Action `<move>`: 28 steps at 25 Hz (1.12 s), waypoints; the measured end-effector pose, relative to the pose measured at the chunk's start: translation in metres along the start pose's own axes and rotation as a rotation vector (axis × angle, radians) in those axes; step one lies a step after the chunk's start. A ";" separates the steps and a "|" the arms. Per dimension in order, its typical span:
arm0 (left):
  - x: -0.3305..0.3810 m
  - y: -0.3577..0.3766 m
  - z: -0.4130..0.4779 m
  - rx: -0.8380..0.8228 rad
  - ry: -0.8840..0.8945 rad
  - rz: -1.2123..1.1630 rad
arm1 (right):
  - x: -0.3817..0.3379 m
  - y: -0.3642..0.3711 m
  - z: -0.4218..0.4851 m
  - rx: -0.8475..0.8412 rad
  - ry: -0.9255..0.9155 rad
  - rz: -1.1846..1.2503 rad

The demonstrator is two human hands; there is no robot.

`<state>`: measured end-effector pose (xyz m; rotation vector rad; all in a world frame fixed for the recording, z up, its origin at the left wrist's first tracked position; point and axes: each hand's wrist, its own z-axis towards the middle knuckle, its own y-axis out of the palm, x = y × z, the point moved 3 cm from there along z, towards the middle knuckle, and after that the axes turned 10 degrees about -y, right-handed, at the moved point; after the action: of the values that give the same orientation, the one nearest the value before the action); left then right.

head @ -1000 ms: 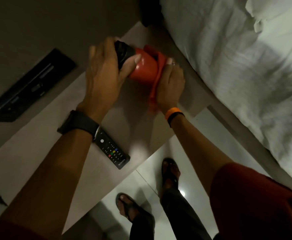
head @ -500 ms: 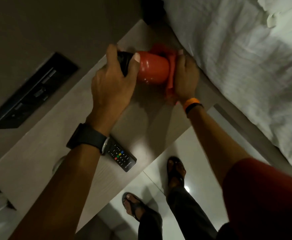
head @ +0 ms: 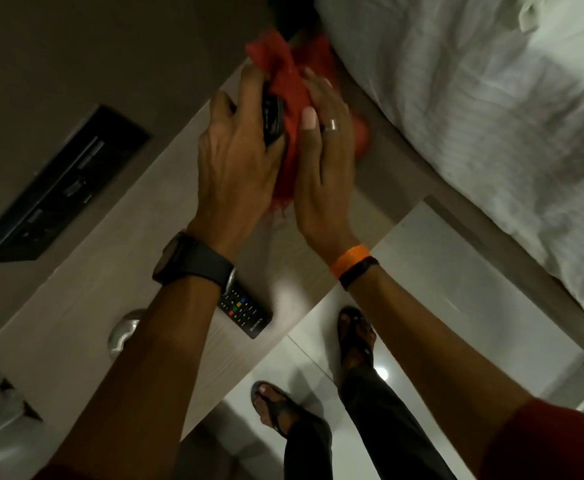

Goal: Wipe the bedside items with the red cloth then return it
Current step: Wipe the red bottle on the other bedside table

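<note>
Red cloth (head: 292, 98), crumpled, wrapped over a dark-lidded object (head: 272, 116) above the table (head: 75, 327); a black remote (head: 245, 315) lies flat nearer.

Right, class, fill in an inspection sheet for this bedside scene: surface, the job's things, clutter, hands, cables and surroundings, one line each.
Surface: pale wood-grain bedside table, dimly lit, with a bright glare patch near its front edge.
Job's things: red cloth bunched between both hands around a dark object; a red rounded item shows partly behind the right hand, blurred.
Clutter: black remote with coloured buttons, partly under the left wrist; a silvery round thing, unclear.
Hands: left hand in a grip on the dark object; right hand pressing the cloth.
Cables: nothing seen.
Surroundings: white bedding to the right; dark wall panel; glossy tiled floor.
</note>
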<state>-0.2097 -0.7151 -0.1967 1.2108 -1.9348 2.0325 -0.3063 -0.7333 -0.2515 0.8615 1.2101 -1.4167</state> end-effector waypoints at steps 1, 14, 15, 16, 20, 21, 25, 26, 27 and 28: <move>-0.002 -0.001 -0.004 0.032 0.006 0.033 | 0.006 -0.004 -0.002 -0.050 -0.056 -0.087; 0.000 0.000 0.007 0.145 -0.369 0.225 | 0.006 -0.006 -0.012 -0.152 -0.250 -0.199; -0.006 0.003 0.005 0.089 -0.418 0.219 | 0.014 -0.011 -0.009 -0.171 -0.282 -0.296; -0.013 0.006 0.003 0.031 -0.459 0.179 | 0.023 -0.018 -0.005 -0.172 -0.255 -0.361; -0.021 0.011 -0.005 -0.127 -0.402 -0.250 | 0.052 -0.040 0.026 -0.030 0.015 -0.292; -0.014 0.010 -0.007 -0.149 -0.316 -0.329 | 0.060 -0.045 0.037 -0.025 0.109 -0.193; 0.012 0.011 0.001 -0.107 -0.046 -0.386 | 0.069 -0.054 0.061 -0.119 0.414 -0.067; 0.017 0.009 0.006 -0.068 -0.067 -0.397 | 0.059 -0.050 0.057 -0.043 0.391 -0.037; 0.020 0.007 0.010 -0.021 -0.108 -0.412 | 0.047 -0.042 0.049 0.044 0.334 0.036; 0.020 0.006 0.013 0.035 -0.156 -0.422 | 0.032 -0.031 0.038 0.114 0.294 0.124</move>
<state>-0.2206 -0.7362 -0.1911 1.6610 -1.5312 1.8043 -0.3396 -0.7794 -0.2660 1.2366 1.2770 -1.2984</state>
